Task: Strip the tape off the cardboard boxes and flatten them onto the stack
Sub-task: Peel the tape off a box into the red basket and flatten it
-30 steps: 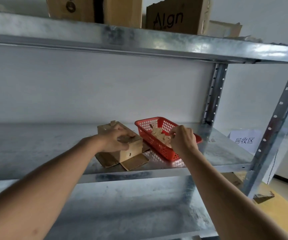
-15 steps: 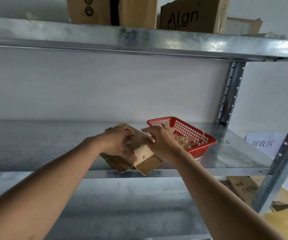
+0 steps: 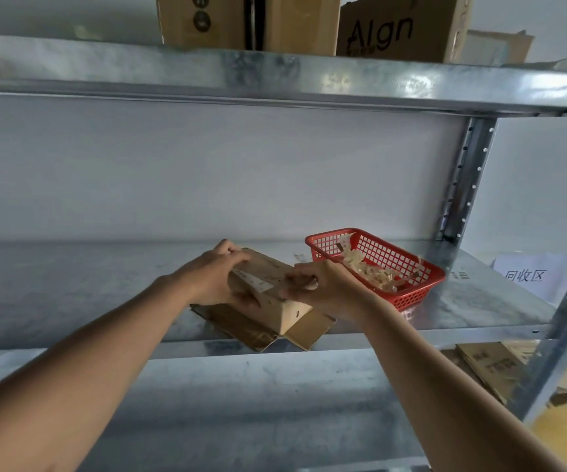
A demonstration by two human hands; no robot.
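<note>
Hands gripping small cardboard box [image 3: 268, 294] at frame centre.
Left hand [image 3: 214, 279] fingers clasp its far end; right hand [image 3: 323, 284] fingers pinch its near-right top edge.

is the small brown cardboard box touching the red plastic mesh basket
Apart. The head view shows bare metal shelf and the right hand between the small brown cardboard box and the red plastic mesh basket; both hands grip the box.

small cardboard box [image 3: 268, 294], tilted, flaps open

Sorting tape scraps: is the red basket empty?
No, the red basket holds a pile of crumpled tape strips.
</note>
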